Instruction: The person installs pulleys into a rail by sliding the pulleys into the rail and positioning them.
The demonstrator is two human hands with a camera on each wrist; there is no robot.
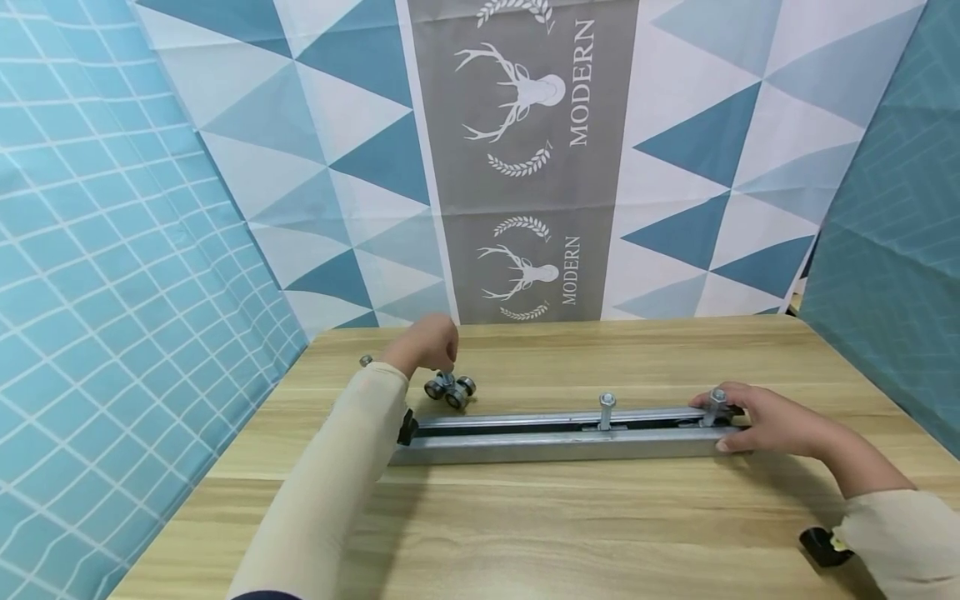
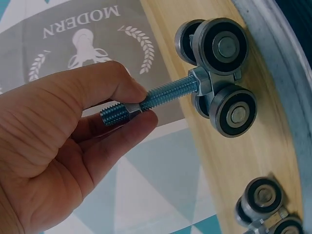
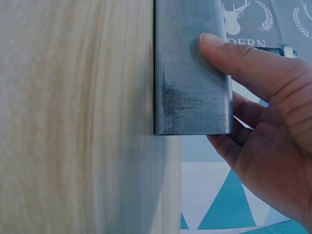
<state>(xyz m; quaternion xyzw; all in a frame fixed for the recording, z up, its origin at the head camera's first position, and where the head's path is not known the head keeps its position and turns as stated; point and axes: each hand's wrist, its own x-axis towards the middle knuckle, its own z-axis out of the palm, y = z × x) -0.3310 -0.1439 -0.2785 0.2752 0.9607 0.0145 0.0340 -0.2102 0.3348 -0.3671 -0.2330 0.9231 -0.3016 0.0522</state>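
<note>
My left hand (image 1: 429, 343) pinches the threaded bolt (image 2: 170, 92) of a roller trolley (image 2: 225, 48) between thumb and fingers, close to a nut near the bolt's free end. Four-wheeled and metallic, this trolley (image 1: 452, 390) is just behind the left part of a long steel rail (image 1: 525, 448). My right hand (image 1: 780, 427) grips the rail's right end, thumb on the front face and fingers on the far side. In the right wrist view the thumb presses the flat steel wall (image 3: 190, 83). Two upright bolts with nuts, one mid-rail (image 1: 607, 408) and one by my right hand (image 1: 716, 404), rise from the slot.
Another roller trolley (image 2: 263, 196) lies on the wooden table (image 1: 570, 525) beyond the left hand; one wheel (image 1: 366, 361) shows in the head view. A patterned cloth (image 1: 360, 150) hangs behind the table. Blue gridded cloth (image 1: 90, 250) hangs at the left.
</note>
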